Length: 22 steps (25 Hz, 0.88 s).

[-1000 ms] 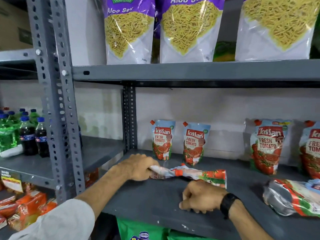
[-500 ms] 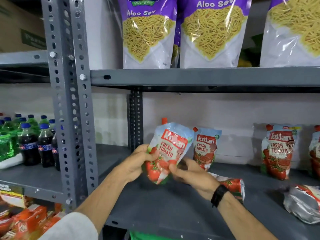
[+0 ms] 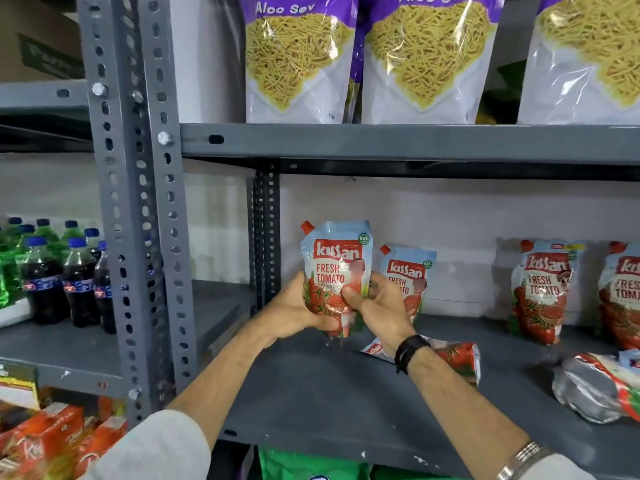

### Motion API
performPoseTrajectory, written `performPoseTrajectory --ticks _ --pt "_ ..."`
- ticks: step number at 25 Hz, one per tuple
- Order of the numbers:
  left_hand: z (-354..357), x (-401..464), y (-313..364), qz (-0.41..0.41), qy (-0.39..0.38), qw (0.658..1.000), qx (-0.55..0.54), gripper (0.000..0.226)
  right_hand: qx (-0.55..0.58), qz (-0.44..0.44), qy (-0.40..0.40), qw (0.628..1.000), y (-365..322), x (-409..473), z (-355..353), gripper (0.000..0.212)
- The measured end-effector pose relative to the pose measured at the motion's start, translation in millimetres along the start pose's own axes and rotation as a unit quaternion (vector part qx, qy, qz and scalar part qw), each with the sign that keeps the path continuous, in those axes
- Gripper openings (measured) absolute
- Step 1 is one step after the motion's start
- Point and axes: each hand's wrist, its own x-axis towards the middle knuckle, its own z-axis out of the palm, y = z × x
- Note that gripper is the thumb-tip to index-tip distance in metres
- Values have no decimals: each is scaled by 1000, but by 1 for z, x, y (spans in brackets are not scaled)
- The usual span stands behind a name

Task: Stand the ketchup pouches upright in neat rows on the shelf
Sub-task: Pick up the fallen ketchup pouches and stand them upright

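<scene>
I hold a ketchup pouch (image 3: pixel 337 271) upright, just above the grey shelf (image 3: pixel 329 393), near its back left corner. My left hand (image 3: pixel 294 311) grips its lower left side and my right hand (image 3: pixel 375 306) its lower right. Behind my right hand a second pouch (image 3: pixel 410 271) stands against the wall. Two more pouches stand upright further right, one (image 3: pixel 543 292) fully seen and one (image 3: pixel 623 292) cut by the frame edge. One pouch (image 3: pixel 457 358) lies flat under my right wrist, and another (image 3: pixel 599 389) lies flat at the right edge.
Aloo sev bags (image 3: pixel 298 60) fill the shelf above, low over the pouches. A perforated grey upright (image 3: pixel 138 220) stands at the left. Soda bottles (image 3: pixel 45 275) sit on the neighbouring shelf, orange packets (image 3: pixel 45 441) below it, green packs (image 3: pixel 311 465) under my shelf.
A second ago both hands lay on a flat pouch. Since then they hold a pouch clear of the shelf, turned from a tilt to upright near the back.
</scene>
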Motion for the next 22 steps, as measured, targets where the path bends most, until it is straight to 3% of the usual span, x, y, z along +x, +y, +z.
performPoseTrajectory --ticks 9,19,22 --pt "2 2 -38 -14 42 998 53 100 -55 21 -38 998 25 -6 0 31" --pt "10 -6 -77 -28 21 998 55 104 -100 54 -86 990 50 -17 1 40" --pt "8 -12 -71 -74 16 992 101 104 -174 64 -127 974 48 -20 -10 51"
